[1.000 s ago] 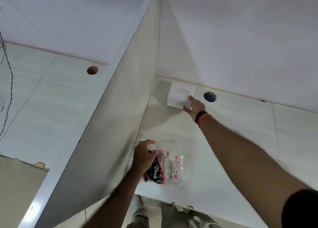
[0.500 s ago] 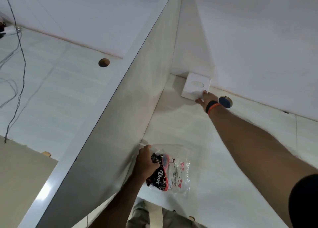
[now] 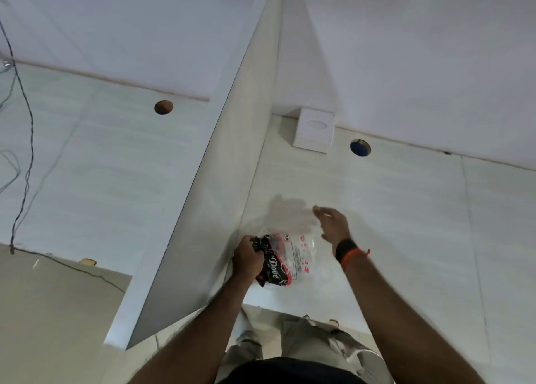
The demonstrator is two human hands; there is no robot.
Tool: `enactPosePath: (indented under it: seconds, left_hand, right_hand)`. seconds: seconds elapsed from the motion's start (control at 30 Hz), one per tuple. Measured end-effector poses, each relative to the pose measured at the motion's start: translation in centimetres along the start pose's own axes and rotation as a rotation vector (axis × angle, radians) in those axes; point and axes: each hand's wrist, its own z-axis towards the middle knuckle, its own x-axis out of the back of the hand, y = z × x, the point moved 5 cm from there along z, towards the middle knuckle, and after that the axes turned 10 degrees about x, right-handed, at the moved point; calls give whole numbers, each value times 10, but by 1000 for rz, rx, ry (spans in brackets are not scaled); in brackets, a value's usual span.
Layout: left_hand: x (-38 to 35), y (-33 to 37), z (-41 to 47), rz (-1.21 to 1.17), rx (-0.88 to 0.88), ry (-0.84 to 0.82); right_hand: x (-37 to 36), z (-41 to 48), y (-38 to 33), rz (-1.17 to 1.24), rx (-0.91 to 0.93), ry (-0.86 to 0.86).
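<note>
A plastic packet (image 3: 285, 260), clear on one side and black and red on the other, lies on the pale desk (image 3: 406, 224) near its front edge, just beside the upright divider panel (image 3: 220, 203). The left hand (image 3: 246, 257) grips the packet's dark end, fingers curled round it and close against the panel. The right hand (image 3: 333, 224) is just past the packet's clear side, fingers loose and spread, holding nothing; I cannot tell whether it touches the plastic. A black and orange band (image 3: 346, 250) sits on that wrist. At the back of the desk a small white box (image 3: 314, 129) stands against the wall, well apart from the packet, with a round hole (image 3: 360, 147) in the desktop just to its right. Across the divider, the neighbouring desk has another round hole (image 3: 164, 107), and thin wires (image 3: 24, 151) trail down at the far left.
</note>
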Motion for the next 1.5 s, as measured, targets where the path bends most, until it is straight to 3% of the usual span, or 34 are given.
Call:
enactPosePath:
  seconds: [0.13,0.23,0.4,0.53,0.6,0.77,0.83,0.9,1.0,1.1,1.27,1.4,1.5]
  left_hand:
    - [-3,8,-15,-58,-72,-78]
    - [-5,11,-27,-143,-127,-152]
    - [-4,13,-54,-444,-55,-385]
    - [-5,19,-78,-599,-6,-549]
    - [-10,22,-95,-665,-37,-685]
    - [-18,11,-145,-285,-210,-872]
    - [-25,1,-162,-280,-216,-959]
    - [-34,-9,-171,-332,-266,-915]
    - [-48,-24,-177,-368,-324,-719]
    - [-57,-40,-178,-494,-195,-592]
    - [-60,-43,-178,-769,-18,-557]
    - [-54,-43,-174,-722,23,-476]
    - [-51,-43,-168,-572,-23,-403]
  right_hand:
    - [2,-60,23,-125,35,-215]
    - [11,-91,29,-142,70,-263]
    - [27,-121,25,-125,199,-234]
    - [37,-133,21,-158,360,-113]
    - [41,-140,21,-65,383,-65]
    - [61,-159,36,246,267,109]
    - [66,-166,52,432,194,134]
    - [67,-174,67,578,118,146]
    - [62,-190,83,665,32,160]
    - [50,-205,92,640,74,101]
    - [37,-240,99,321,216,14]
    - [34,-258,107,-76,447,-24]
    - [28,-269,97,-240,542,-15]
